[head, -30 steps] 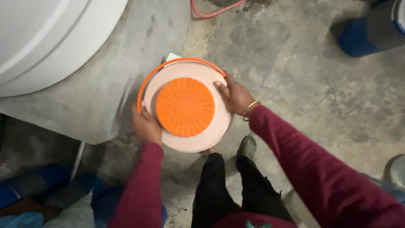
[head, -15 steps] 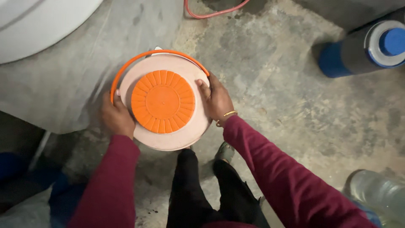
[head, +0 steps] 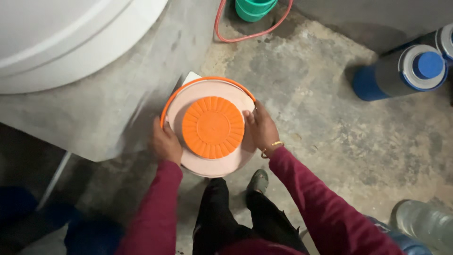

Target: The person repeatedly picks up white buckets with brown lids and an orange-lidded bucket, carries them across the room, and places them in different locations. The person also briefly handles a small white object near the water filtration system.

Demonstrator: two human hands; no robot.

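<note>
**Both hands on the pail**

Nearest to me are my own legs in dark trousers and one shoe [head: 258, 181] on the concrete floor [head: 330, 118], with my maroon sleeves running forward on either side.

My left hand [head: 166, 143] is clamped on the left edge of the pail [head: 222, 163], fingers curled over the rim and down its side, so I see mostly the back of the hand. My right hand [head: 261, 127] grips the opposite edge, fingers bent onto the pale top, thumb side toward the orange lid [head: 213, 127]; a gold bangle [head: 272, 147] sits at that wrist. Neither hand is flat or spread wide: both are closed around the pail, which I hold between them in front of my body, above the floor. I look straight down onto its top, a pale pinkish round face with the ribbed orange lid set in the middle. An orange handle [head: 207, 81] arcs around the far rim, and a small white corner peeks out behind it.

Further left is a raised grey slab [head: 85, 108], with a big white curved tank [head: 56, 38] on it. To the far right lies a blue bottle [head: 401, 73] with a blue cap, and a clear bottle [head: 422, 222] shows at the lower right. At the far top, a red hose [head: 245, 37] loops past a green bucket [head: 255, 8].
</note>
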